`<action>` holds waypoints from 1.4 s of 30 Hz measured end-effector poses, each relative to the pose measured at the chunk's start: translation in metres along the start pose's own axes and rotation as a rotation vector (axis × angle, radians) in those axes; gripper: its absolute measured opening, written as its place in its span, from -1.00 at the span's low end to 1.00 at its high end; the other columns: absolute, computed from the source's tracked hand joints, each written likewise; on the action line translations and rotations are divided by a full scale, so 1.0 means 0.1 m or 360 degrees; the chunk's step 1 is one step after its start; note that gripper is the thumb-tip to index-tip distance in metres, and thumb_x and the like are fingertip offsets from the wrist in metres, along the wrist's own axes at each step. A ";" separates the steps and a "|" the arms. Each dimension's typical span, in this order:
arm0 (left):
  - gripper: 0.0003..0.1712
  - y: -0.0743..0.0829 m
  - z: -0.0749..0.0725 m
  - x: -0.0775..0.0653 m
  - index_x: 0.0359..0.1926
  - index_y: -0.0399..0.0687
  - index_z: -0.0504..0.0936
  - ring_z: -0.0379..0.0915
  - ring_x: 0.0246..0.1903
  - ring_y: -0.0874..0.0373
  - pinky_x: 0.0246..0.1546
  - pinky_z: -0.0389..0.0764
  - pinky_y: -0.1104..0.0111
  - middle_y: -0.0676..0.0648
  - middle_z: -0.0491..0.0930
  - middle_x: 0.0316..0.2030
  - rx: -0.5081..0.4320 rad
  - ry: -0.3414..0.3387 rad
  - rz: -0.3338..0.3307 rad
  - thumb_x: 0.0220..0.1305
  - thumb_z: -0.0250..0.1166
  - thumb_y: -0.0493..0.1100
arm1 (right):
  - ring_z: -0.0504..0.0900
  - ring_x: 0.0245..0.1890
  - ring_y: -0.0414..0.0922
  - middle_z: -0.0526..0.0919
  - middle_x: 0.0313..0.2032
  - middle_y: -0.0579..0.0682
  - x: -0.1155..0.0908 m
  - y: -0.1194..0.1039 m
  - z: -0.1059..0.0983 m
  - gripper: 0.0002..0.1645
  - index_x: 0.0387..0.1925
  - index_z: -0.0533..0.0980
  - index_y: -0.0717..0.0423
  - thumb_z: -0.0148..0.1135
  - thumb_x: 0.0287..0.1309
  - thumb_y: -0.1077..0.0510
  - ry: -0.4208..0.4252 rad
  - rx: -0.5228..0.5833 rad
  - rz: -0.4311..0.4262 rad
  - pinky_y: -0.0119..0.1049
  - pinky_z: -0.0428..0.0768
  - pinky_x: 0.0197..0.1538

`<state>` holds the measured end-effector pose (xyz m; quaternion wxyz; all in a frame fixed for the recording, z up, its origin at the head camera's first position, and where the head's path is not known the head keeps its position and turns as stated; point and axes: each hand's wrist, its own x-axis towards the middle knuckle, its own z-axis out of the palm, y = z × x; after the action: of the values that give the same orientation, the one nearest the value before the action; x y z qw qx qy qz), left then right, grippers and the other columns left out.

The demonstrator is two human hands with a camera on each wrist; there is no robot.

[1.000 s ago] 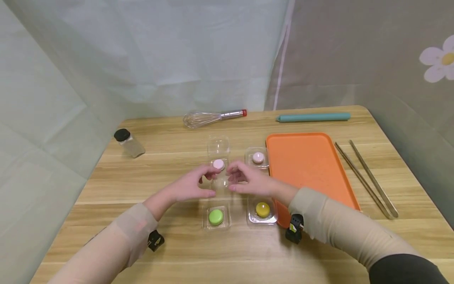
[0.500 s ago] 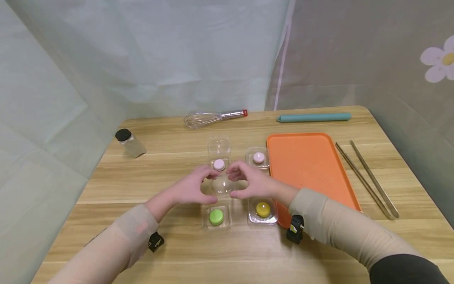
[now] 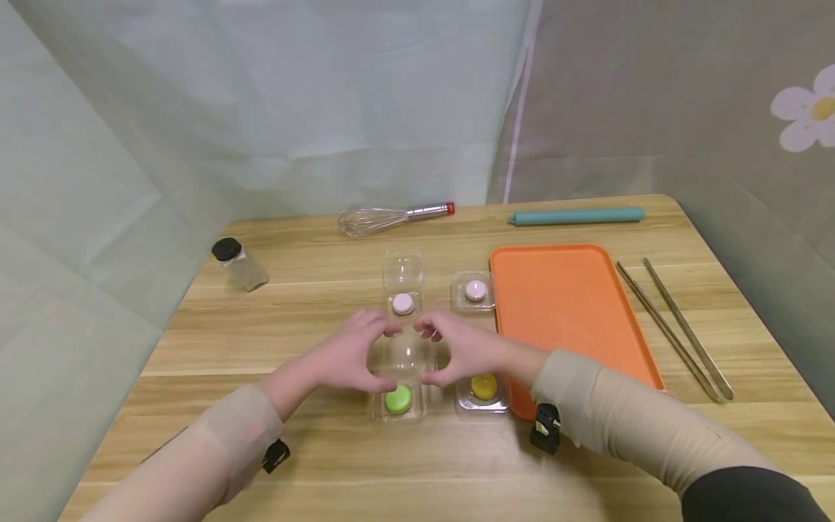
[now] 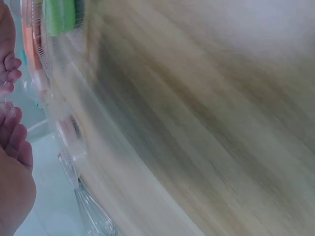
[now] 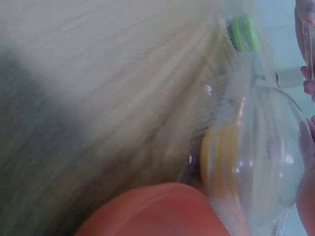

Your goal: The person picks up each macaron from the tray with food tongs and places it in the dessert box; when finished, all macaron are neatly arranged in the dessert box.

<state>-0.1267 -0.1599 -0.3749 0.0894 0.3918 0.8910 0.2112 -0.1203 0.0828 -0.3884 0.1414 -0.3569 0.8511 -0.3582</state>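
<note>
In the head view a clear plastic lid [image 3: 408, 351] hangs between my two hands, tilted over its box tray with a green macaron [image 3: 398, 399]. My left hand [image 3: 349, 351] holds the lid's left edge, thumb toward the macaron and fingers at the far side. Opposite it, my right hand [image 3: 464, 349] holds the right edge in the same curved way. A closed clear box with a yellow macaron [image 3: 484, 387] sits just below my right wrist; its domed lid [image 5: 275, 152] fills the right wrist view's right side. The green macaron [image 4: 60, 14] also shows in the left wrist view.
Beyond the hands stand an open box with a pink macaron [image 3: 403, 304] and a closed one with another pink macaron [image 3: 475, 291]. An orange tray [image 3: 561, 297], tongs [image 3: 675, 330], whisk [image 3: 394, 217], teal stick [image 3: 577, 216] and black-capped jar [image 3: 241, 265] lie around.
Both hands have come nearer to my body and down, bringing the clear lid over toward the green macaron. The other boxes and tools have stayed put.
</note>
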 end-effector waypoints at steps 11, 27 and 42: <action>0.04 0.05 0.04 -0.09 0.13 -0.21 0.38 0.20 0.03 0.07 0.06 0.35 0.16 -0.05 0.37 0.04 0.0088 -0.0117 0.0069 -0.39 0.53 0.21 | 0.43 -0.03 -0.12 0.42 0.01 0.03 -0.02 -0.02 0.13 -0.09 0.10 0.33 0.21 0.47 -0.25 -0.16 -0.0002 -0.0355 -0.0147 -0.31 0.45 0.06; 0.23 -0.02 0.22 -0.22 0.20 -0.25 0.28 0.22 0.07 0.03 0.09 0.28 0.11 -0.11 0.34 0.08 0.0367 -0.0129 0.0245 -0.41 0.41 0.45 | 0.36 0.05 -0.12 0.46 0.00 -0.07 0.03 -0.14 0.18 -0.07 0.07 0.40 0.03 0.28 -0.25 -0.46 -0.0131 -0.0914 -0.0116 -0.21 0.30 0.02; 0.10 -0.05 0.31 -0.26 0.15 -0.18 0.32 0.25 -0.01 0.11 0.01 0.34 0.18 -0.06 0.35 0.03 0.0301 -0.0105 0.0209 -0.34 0.43 0.38 | 0.37 -0.01 -0.13 0.46 -0.03 -0.09 0.04 -0.16 0.25 -0.04 0.05 0.39 0.00 0.22 -0.29 -0.54 -0.0198 -0.1059 -0.0151 -0.21 0.26 -0.01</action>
<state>-0.1024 -0.1723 -0.4055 0.0672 0.4627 0.8759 0.1188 -0.1028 0.0591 -0.3949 0.0520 -0.4438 0.8935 -0.0448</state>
